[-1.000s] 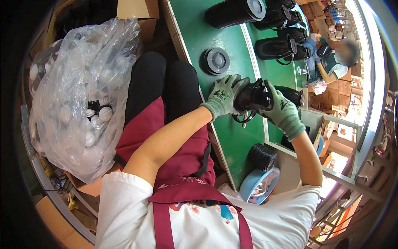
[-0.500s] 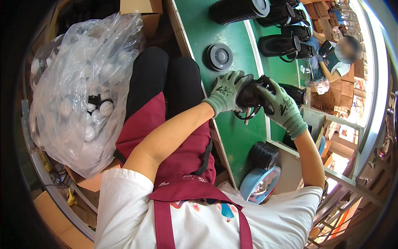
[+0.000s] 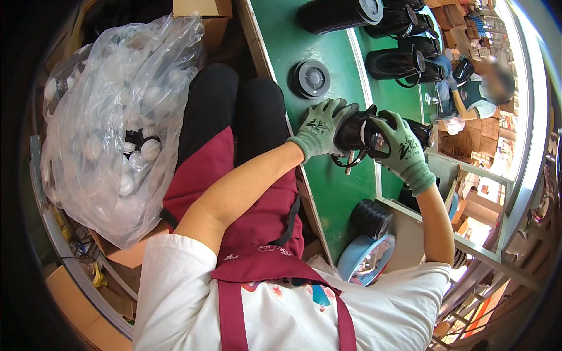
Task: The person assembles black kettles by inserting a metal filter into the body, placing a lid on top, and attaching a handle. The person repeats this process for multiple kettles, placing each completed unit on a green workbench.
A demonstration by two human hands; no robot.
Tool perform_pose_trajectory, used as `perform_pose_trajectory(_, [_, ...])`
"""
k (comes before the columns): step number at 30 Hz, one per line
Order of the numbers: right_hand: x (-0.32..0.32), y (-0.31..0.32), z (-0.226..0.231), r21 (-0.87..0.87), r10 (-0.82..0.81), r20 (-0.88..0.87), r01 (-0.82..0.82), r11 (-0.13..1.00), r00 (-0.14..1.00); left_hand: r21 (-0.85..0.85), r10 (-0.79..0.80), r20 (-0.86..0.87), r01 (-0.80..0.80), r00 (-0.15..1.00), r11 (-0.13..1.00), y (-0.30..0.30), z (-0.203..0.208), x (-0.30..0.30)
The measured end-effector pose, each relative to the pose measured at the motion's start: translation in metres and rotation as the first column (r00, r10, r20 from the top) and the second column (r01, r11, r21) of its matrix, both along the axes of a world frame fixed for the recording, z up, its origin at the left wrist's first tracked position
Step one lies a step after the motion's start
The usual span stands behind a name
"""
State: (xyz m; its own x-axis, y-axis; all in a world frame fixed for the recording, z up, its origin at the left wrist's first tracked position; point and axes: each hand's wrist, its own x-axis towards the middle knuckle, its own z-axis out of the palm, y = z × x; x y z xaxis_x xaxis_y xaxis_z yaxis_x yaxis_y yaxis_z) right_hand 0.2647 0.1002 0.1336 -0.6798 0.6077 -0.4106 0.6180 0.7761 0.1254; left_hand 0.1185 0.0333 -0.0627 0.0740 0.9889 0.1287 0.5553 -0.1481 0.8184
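Observation:
My left hand [image 3: 319, 128], in a grey-green glove, is wrapped round the base end of a glossy black jug [image 3: 349, 133]. The jug lies on its side in the air above the green bench, its looped handle pointing toward me. At the jug's top end my right hand [image 3: 403, 151], gloved alike, grips with fingers curled over the rim and lid area; what its fingertips press is partly hidden. A thin metallic piece [image 3: 350, 162] shows beside the handle. On the bench near my left hand lies a round dark grey disc with a ringed centre [image 3: 312, 79].
Several black jugs [image 3: 393, 64] lie across the bench. A stack of black discs [image 3: 333, 14] is at the far edge, another black stack [image 3: 372, 218] beside a blue basin [image 3: 351, 264]. At left, a clear plastic bag [image 3: 105, 128] holds white round parts. A co-worker [image 3: 477, 96] sits across.
My right hand's fingers have shifted over the jug's top end, uncovering more of its rim. My left hand stays put. The co-worker has moved slightly.

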Motion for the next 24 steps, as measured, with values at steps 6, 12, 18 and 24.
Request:
perform_pose_trajectory(6, [0.009, 0.002, -0.007, -0.015, 0.145, 0.009, -0.144, 0.989, 0.989, 0.013, 0.001, 0.012, -0.002, 1.0, 1.0, 0.002, -0.002, -0.001])
perform_pose_trajectory(12, [0.009, 0.009, -0.003, -0.163, 0.024, -0.188, -0.055, 0.985, 0.982, 0.013, 0.0, 0.01, 0.0, 1.0, 1.0, 0.001, -0.004, 0.001])
perform_pose_trajectory(18, [-0.006, -0.003, 0.001, -0.193, -0.165, -0.232, 0.121, 0.974, 0.959, 0.019, 0.019, -0.01, -0.018, 1.0, 1.0, 0.001, -0.007, 0.002])
perform_pose_trajectory(24, [0.008, 0.007, -0.011, -0.213, -0.286, -0.161, 0.249, 0.945, 0.945, 0.016, 0.002, 0.003, -0.002, 1.0, 1.0, 0.001, -0.006, 0.001])
